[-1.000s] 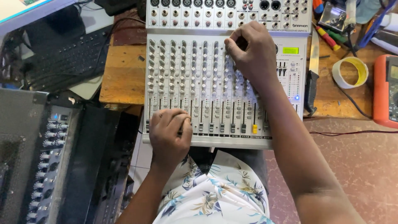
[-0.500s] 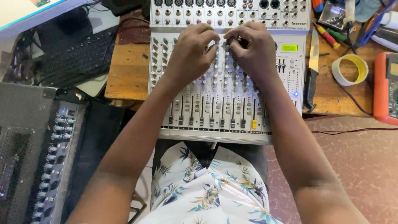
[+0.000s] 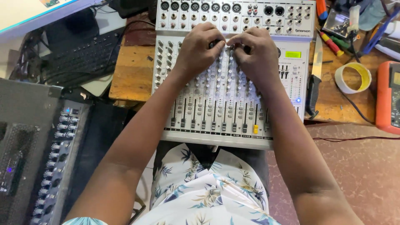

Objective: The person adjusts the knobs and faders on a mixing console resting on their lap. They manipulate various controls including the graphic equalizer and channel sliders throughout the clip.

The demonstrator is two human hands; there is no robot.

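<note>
1. A black keyboard [image 3: 81, 58] lies left on the wooden counter [image 3: 133, 75].
2. Tape roll [image 3: 353, 77], knife [image 3: 314, 79] and orange multimeter [image 3: 389, 98] lie right.
3. A grey amplifier [image 3: 37, 158] stands lower left.

Both forearms reach forward from the lower frame, bare, converging toward the middle. Left hand [image 3: 199, 49] palm down, knuckles up, fingers curled and bunched at the tips. Right hand [image 3: 257, 54] same pose, just beside it; fingertips of the two nearly meeting at centre. Wrists roughly level, slightly bent. Whether either hand pinches anything cannot be told; fingertips are hidden under the knuckles.
</note>
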